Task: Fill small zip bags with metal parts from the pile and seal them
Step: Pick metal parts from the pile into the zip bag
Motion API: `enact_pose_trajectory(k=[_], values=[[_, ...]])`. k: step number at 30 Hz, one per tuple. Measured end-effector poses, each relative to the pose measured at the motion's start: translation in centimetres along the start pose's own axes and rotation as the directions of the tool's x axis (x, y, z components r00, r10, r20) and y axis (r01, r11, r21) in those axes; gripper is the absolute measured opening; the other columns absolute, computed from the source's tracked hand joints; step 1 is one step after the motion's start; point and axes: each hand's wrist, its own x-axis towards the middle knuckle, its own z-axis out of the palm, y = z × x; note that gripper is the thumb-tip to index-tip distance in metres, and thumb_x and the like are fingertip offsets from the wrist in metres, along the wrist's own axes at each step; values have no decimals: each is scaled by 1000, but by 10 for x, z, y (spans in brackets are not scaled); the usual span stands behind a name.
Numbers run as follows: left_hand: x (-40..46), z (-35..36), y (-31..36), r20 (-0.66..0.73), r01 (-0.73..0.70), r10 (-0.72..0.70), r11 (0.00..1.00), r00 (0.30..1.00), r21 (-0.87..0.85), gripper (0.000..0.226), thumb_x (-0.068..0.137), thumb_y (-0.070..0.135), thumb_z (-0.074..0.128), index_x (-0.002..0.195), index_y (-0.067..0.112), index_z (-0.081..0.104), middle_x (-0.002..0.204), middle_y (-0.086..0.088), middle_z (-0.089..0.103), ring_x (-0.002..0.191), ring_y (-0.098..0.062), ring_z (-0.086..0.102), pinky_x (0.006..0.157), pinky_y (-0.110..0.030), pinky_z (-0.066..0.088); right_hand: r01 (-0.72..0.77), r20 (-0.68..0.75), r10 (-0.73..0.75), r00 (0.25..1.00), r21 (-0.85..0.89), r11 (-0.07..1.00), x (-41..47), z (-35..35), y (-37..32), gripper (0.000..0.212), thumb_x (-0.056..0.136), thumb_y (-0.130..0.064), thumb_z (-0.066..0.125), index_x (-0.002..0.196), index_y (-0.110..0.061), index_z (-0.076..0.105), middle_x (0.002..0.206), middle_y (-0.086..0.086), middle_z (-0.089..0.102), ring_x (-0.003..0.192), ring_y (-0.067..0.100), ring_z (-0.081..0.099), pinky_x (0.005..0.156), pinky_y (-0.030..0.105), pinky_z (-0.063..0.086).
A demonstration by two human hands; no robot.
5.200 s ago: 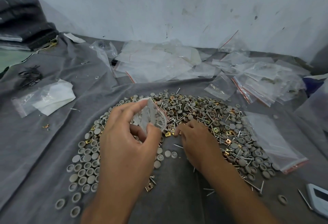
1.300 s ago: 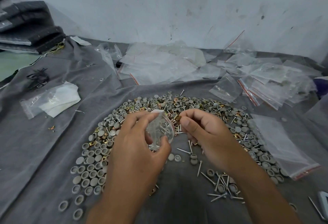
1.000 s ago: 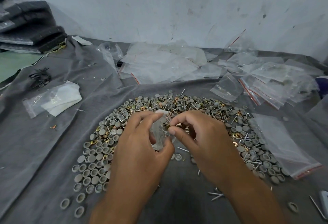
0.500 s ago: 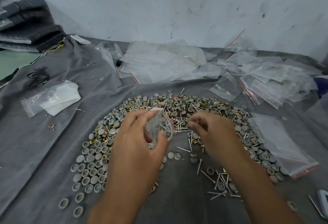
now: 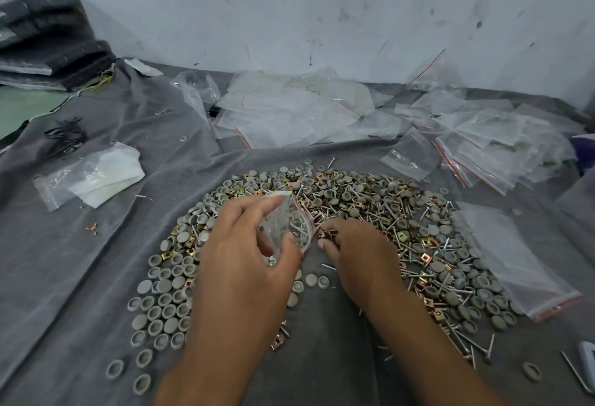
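My left hand (image 5: 248, 257) holds a small clear zip bag (image 5: 289, 225) with a red strip, its mouth open to the right; several screws lie inside it. My right hand (image 5: 357, 254) is just right of the bag's mouth, fingers curled and pinching small gold clips (image 5: 326, 233). A wide pile of metal parts (image 5: 386, 212), screws, grey caps and gold clips, spreads over the grey cloth (image 5: 96, 277) under and around both hands.
Rows of grey caps (image 5: 164, 302) lie at the left. Empty zip bags (image 5: 289, 109) are heaped at the back, filled ones (image 5: 502, 144) at back right. A larger clear bag (image 5: 508, 257) lies right of the pile. A bag with white paper (image 5: 93, 177) sits left.
My right hand dipped into the pile and came back toward the bag's mouth with gold clips. The left hand kept the bag held open, shifting only slightly.
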Motion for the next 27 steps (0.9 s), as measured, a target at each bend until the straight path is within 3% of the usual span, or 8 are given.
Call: enact_pose_trajectory(k=[2, 9, 11, 13, 15, 19, 24, 27], values=[[0, 0, 0, 0, -1, 1, 1000, 1000, 2, 42, 83, 19, 73, 124, 25, 66, 111, 19, 56, 71, -6, 57, 81, 2, 29, 11, 1, -11, 1000, -22, 1000, 0, 2, -2, 30, 100, -42, 56, 129, -35, 58, 111, -8, 63, 103, 15, 57, 74, 29, 41], [0, -1, 1, 14, -2, 1, 1000, 1000, 8, 44, 82, 19, 73, 125, 26, 66, 99, 11, 58, 81, -3, 56, 84, 6, 24, 32, -60, -32, 998, -13, 999, -1, 3, -2, 10, 100, -34, 58, 105, -30, 66, 101, -11, 61, 90, 12, 58, 68, 26, 36], [0, 0, 2, 20, -5, 4, 1000, 1000, 17, 45, 82, 20, 73, 126, 25, 66, 96, 9, 59, 84, 0, 54, 85, 6, 23, -5, -88, 15, 996, 111, 994, 1, -3, 0, 13, 101, -34, 56, 107, -29, 67, 101, -11, 62, 87, 10, 58, 68, 27, 41], [1, 1, 1, 25, -14, 14, 1000, 1000, 14, 47, 79, 19, 74, 125, 24, 66, 95, 9, 58, 84, -1, 53, 84, 5, 25, -4, -96, 41, 995, 360, 933, 6, -18, -2, 17, 102, -33, 55, 109, -26, 69, 103, -10, 64, 91, 8, 60, 77, 29, 48], [0, 2, 1, 31, -21, 21, 1000, 999, 9, 49, 77, 19, 75, 125, 24, 66, 99, 11, 57, 80, -2, 54, 83, 4, 28, 96, -141, -21, 990, 552, 828, 7, -38, -10, 17, 102, -31, 56, 109, -24, 70, 103, -13, 67, 97, 2, 61, 83, 22, 47], [-1, 5, 1, 25, -32, 32, 999, 999, -16, 49, 75, 19, 78, 122, 27, 66, 109, 17, 54, 75, -4, 56, 79, 1, 33, 287, -217, -188, 958, 681, 674, -12, -68, -29, 15, 100, -31, 57, 109, -28, 69, 100, -21, 67, 99, 1, 63, 79, 8, 42], [-2, 7, 2, 33, -70, 71, 997, 997, -39, 46, 77, 31, 67, 123, 26, 65, 112, 18, 54, 76, -2, 57, 76, -1, 37, 411, -295, -294, 909, 520, 749, -35, -69, -39, 4, 95, -26, 69, 98, -26, 67, 92, -18, 62, 88, 6, 62, 74, 15, 44], [-3, 8, 3, 57, -81, 83, 996, 995, -32, 48, 77, 33, 65, 124, 25, 65, 113, 18, 54, 78, 1, 56, 78, -1, 36, 422, -333, -300, 894, 396, 816, -35, -70, -38, 8, 90, -28, 75, 94, -26, 68, 85, -21, 57, 79, 0, 56, 69, 14, 42]])
